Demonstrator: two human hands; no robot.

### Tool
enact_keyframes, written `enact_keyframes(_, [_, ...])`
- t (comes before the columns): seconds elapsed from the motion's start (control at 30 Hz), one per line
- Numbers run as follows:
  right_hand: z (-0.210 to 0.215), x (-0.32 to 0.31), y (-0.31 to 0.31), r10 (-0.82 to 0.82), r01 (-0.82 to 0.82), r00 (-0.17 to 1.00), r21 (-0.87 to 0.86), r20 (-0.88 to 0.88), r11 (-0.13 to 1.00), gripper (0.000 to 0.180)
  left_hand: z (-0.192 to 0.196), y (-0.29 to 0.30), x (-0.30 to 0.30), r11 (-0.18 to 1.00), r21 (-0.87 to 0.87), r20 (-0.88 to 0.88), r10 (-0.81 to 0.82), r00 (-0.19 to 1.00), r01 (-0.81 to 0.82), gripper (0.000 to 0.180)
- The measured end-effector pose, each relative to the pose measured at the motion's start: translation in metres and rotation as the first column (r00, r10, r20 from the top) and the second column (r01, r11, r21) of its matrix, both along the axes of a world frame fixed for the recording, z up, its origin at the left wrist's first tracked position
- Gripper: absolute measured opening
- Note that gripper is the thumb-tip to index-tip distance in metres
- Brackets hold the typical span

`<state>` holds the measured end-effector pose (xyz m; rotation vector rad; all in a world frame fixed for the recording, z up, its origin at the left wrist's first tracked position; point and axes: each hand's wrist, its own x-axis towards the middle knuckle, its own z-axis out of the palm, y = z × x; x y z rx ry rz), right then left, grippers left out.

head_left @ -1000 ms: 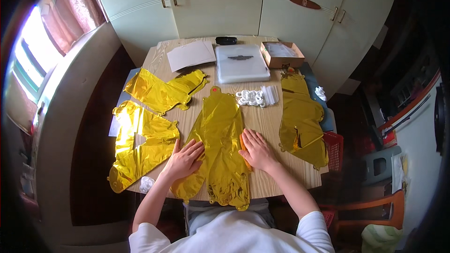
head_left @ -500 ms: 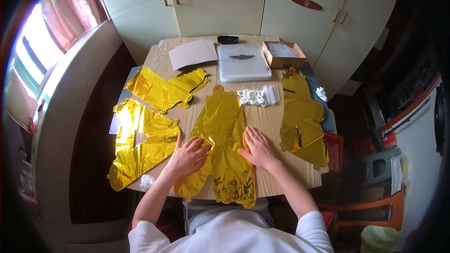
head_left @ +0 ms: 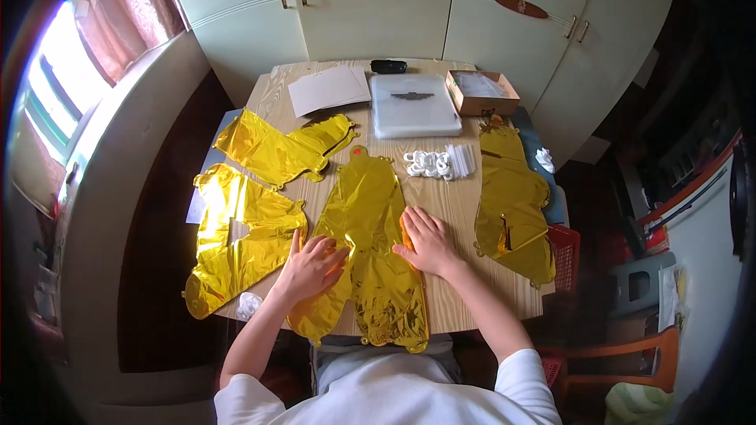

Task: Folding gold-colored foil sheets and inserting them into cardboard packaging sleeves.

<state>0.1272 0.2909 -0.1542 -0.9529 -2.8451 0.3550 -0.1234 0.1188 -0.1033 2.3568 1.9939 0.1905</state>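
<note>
A flat, uninflated gold foil balloon (head_left: 368, 212) with small tabs and a red dot at its far end lies in front of me, its near end at the table's front edge. My left hand (head_left: 315, 266) rests on its left side, fingers apart and slightly bent. Along the right edge, my right hand (head_left: 427, 244) lies flat with the fingers stretched out, partly on the foil. Neither hand grips anything. Two more flat gold foil balloons lie to the left, a far one (head_left: 272, 149) and a near one (head_left: 260, 224). Another gold foil piece (head_left: 512, 197) lies at the right.
Behind the middle balloon are white ribbon coils (head_left: 428, 164) and thin clear strips (head_left: 462, 160). Farther back sit grey cards (head_left: 329, 91), a stack of clear plastic bags (head_left: 415, 114), a black object (head_left: 388, 67) and an open cardboard box (head_left: 484, 102). Cabinets (head_left: 378, 24) stand behind the table.
The middle balloon's far end has shifted slightly left on the table. Both hands have moved a little left with it, still resting on the foil.
</note>
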Motion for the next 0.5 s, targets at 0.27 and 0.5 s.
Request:
enact_keyframes(0.27, [-0.002,-0.005,0.002,-0.01,0.01,1.0,-0.001,-0.024,1.0,0.085,-0.009,0.013,-0.002,0.998,-0.049,0.126,-0.026,0.992,0.033,0.038])
enact_keyframes(0.5, [0.004,-0.006,0.003,-0.028,0.028,0.999,-0.001,0.034,1.0,0.087,-0.013,0.017,0.001,1.0,-0.023,0.107,-0.016,0.994,0.019,0.035])
